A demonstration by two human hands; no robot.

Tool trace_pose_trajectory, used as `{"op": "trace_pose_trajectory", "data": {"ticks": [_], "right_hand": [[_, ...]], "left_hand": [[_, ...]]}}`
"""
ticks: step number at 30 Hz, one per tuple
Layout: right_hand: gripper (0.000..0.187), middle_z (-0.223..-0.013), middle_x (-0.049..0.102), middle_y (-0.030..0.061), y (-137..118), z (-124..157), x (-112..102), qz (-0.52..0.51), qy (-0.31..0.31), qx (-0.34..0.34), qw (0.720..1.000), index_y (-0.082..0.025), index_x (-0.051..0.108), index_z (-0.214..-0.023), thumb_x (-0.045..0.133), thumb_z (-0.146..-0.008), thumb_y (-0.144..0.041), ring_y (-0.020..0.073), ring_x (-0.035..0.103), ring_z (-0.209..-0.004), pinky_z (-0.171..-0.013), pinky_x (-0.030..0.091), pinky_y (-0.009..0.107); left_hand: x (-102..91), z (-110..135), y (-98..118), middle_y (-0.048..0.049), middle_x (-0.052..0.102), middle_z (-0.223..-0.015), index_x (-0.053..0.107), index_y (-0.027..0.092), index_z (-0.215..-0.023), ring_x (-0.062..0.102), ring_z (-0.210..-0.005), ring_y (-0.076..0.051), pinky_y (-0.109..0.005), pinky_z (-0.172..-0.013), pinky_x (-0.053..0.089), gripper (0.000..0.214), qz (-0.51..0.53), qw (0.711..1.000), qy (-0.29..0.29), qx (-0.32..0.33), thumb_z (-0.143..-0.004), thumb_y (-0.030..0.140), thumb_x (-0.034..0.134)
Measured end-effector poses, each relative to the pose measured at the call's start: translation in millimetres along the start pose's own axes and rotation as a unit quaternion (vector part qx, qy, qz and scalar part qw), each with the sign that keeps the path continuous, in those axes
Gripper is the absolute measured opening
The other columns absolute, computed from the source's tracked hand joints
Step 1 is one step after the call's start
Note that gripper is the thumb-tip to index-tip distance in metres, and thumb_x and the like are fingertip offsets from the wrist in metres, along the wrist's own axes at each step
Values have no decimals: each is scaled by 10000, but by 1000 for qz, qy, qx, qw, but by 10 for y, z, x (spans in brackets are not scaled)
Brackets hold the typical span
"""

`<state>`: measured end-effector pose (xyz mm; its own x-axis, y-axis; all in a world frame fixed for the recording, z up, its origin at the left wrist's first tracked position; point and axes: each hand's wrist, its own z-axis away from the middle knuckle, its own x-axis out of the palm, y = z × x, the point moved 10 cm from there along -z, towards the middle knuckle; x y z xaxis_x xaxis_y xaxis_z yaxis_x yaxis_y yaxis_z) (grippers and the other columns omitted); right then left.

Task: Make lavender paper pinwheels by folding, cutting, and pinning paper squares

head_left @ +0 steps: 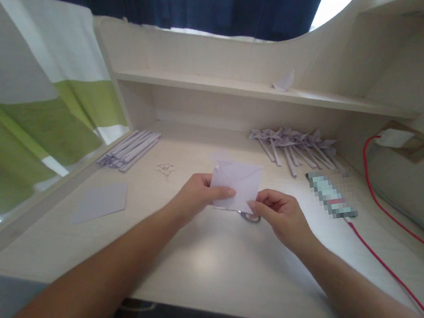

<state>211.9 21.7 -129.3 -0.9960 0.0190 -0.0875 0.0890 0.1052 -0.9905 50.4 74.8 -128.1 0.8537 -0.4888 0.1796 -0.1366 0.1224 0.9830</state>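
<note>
Between my hands, above the desk, is a small square of white paper [240, 173] with faint crease lines across it. My left hand [206, 192] grips its left side, thumb lying on top and the fingers behind. At the lower right corner my right hand [278, 210] pinches the paper between thumb and forefinger. Just under the paper's lower edge shows part of a pair of scissors [250, 216], a dark-rimmed handle loop; the rest is hidden by the paper.
White paper pinwheels on sticks [292, 145] lie at the back right, rolled paper sticks [132, 149] at the back left. Nearby are white paper sheets [101, 201] and a small pile of thin pieces [166, 169]. A phone [329, 195] with a red cable [385, 266] lies right.
</note>
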Motion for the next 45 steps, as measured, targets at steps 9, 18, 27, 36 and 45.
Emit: {"op": "trace_pose_trajectory", "data": {"ticks": [9,18,27,36,45], "right_hand": [[164,-673,704,-3,64,17,53,-6,-33,4,999,-193,750,-766,833,-805,-330,127,600,-626,-627,457,258],[207,-706,725,-23,-104,63,74,-50,-32,-37,998,-240,648,-997,780,-842,-275,167,681,-632,-650,543,305],[174,-1002,753,23,-368,208,27,154,-11,-218,964,-290,748,-1048,709,-927,-172,188,695,-892,-840,565,336],[79,-985,771,56,-471,219,54,191,-32,-234,953,-264,771,-962,734,-917,-210,242,714,-928,-834,580,389],[45,-927,777,46,-343,170,25,155,-36,-177,971,-254,778,-946,766,-906,-269,221,707,-850,-797,580,364]], "left_hand": [[-24,44,53,-75,784,-828,801,105,-868,689,-733,-191,-315,-728,540,267,-81,994,70,-5,-675,283,846],[-64,82,67,-90,790,-867,795,101,-909,702,-769,-211,-319,-742,546,303,-63,993,95,-4,-665,272,849],[-33,58,26,-101,752,-830,776,79,-921,657,-692,-186,-292,-642,497,390,-46,997,59,-7,-643,340,860],[-46,36,4,-81,719,-782,761,84,-878,625,-660,-169,-282,-612,478,369,-66,996,52,2,-665,373,848],[-46,58,32,-89,746,-826,778,91,-889,655,-706,-189,-294,-649,494,357,-87,994,59,2,-667,364,841]]}}
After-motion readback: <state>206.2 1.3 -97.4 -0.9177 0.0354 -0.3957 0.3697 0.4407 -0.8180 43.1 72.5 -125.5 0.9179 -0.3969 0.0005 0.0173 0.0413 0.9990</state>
